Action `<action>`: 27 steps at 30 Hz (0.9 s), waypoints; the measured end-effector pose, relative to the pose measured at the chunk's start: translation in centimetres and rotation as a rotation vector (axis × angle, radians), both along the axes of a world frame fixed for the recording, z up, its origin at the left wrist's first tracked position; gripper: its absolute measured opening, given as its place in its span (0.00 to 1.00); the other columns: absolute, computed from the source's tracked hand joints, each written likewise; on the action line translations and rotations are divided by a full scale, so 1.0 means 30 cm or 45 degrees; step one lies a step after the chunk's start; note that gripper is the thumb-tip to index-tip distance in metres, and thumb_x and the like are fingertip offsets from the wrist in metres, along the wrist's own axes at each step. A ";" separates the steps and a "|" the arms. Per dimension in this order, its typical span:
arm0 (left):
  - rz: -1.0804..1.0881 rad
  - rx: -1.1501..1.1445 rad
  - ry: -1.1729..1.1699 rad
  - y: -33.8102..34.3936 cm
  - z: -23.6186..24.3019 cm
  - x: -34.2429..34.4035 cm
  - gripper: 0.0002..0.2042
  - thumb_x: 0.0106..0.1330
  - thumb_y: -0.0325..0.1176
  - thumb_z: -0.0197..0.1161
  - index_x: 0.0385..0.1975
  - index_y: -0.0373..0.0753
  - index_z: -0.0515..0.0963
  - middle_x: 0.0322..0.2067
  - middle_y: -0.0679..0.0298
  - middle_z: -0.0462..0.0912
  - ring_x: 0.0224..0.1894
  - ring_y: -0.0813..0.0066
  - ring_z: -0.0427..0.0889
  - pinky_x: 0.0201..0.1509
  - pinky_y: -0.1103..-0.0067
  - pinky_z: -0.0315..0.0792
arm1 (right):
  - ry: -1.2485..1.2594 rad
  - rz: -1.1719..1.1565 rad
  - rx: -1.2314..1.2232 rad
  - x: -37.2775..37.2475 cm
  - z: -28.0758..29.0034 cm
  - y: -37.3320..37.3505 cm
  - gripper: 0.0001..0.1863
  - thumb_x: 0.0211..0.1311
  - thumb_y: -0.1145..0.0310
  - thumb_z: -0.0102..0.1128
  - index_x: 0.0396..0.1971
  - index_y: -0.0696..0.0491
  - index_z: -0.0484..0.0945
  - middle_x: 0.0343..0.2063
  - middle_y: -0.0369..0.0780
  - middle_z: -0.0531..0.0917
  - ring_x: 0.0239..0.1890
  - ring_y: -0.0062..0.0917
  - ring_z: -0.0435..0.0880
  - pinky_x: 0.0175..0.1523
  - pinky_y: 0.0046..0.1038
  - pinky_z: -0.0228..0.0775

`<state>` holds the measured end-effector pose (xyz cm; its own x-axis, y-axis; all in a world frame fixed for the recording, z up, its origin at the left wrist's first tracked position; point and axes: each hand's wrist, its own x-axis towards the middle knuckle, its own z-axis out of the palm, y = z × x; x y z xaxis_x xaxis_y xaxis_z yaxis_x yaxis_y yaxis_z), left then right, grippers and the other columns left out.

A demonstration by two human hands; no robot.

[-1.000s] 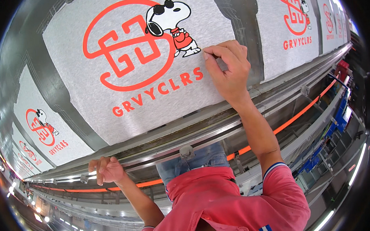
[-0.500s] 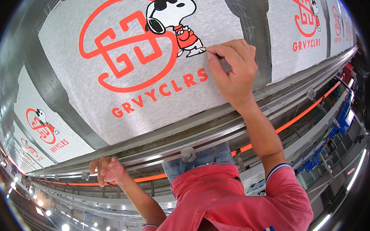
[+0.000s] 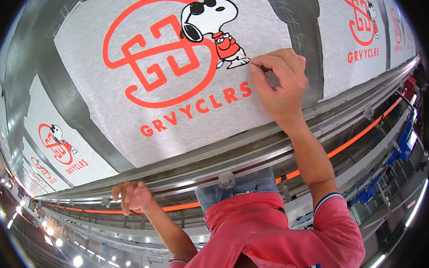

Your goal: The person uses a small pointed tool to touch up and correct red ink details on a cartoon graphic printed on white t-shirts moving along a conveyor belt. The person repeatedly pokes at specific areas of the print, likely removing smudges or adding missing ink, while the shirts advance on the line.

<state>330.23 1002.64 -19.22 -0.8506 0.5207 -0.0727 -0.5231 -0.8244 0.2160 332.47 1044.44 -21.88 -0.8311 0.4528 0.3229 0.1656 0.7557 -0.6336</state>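
A grey fabric panel (image 3: 195, 134) lies flat on the dark table, printed with a coral looped emblem (image 3: 150, 56), lettering and a cartoon dog (image 3: 228, 46) in sunglasses and a red top. My right hand (image 3: 281, 79) is over the panel's right part, thumb and forefinger pinched together at the dog's foot. Whatever is between those fingertips is too small to make out. My left hand (image 3: 134, 196) is at the metal rail along the table's near edge, its fingers loosely bent and apart, holding nothing.
Similar printed panels lie along the table, one to the left (image 3: 66, 144) and one to the right (image 3: 355, 39). A metal rail (image 3: 192, 179) with small grey blocks (image 3: 226, 180) runs along the near edge. Beneath it passes an orange strip (image 3: 361, 136).
The whole scene has shifted slightly right and down in the picture. My right hand keeps its pinch at the dog's foot, and my left hand stays by the rail.
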 end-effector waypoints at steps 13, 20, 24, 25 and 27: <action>-0.015 0.021 -0.024 -0.007 0.000 -0.007 0.11 0.63 0.27 0.57 0.45 0.44 0.73 0.20 0.76 0.82 0.47 0.75 0.76 0.70 0.55 0.46 | 0.028 -0.050 -0.143 0.006 0.019 -0.004 0.09 0.42 0.81 0.64 0.25 0.52 0.79 0.22 0.31 0.78 0.26 0.21 0.73 0.37 0.24 0.57; 0.062 -0.013 -0.029 0.024 0.004 0.021 0.12 0.62 0.26 0.58 0.45 0.44 0.73 0.22 0.75 0.83 0.48 0.75 0.76 0.69 0.54 0.47 | 0.155 -0.172 -0.630 0.055 0.042 0.035 0.06 0.47 0.83 0.61 0.26 0.58 0.77 0.24 0.36 0.77 0.28 0.19 0.73 0.37 0.20 0.61; 0.165 -0.025 -0.042 0.138 0.046 0.041 0.14 0.61 0.24 0.59 0.47 0.43 0.73 0.27 0.74 0.84 0.48 0.75 0.77 0.69 0.58 0.50 | 0.206 -0.285 -1.182 0.127 0.123 0.096 0.03 0.54 0.82 0.57 0.30 0.60 0.76 0.27 0.34 0.76 0.29 0.15 0.70 0.37 0.17 0.61; 0.195 0.001 -0.049 0.195 0.066 0.048 0.15 0.60 0.24 0.59 0.47 0.43 0.73 0.29 0.74 0.84 0.48 0.76 0.77 0.69 0.59 0.51 | 0.205 -0.321 -1.339 0.159 0.144 0.120 0.03 0.56 0.82 0.56 0.31 0.60 0.75 0.27 0.34 0.75 0.30 0.15 0.70 0.37 0.16 0.60; 0.290 -0.165 -0.130 0.323 0.101 0.059 0.15 0.61 0.24 0.58 0.48 0.43 0.73 0.34 0.74 0.84 0.47 0.77 0.79 0.68 0.62 0.56 | 0.278 -0.347 -1.531 0.222 0.163 0.177 0.03 0.58 0.81 0.55 0.33 0.60 0.75 0.28 0.33 0.75 0.30 0.15 0.70 0.38 0.17 0.61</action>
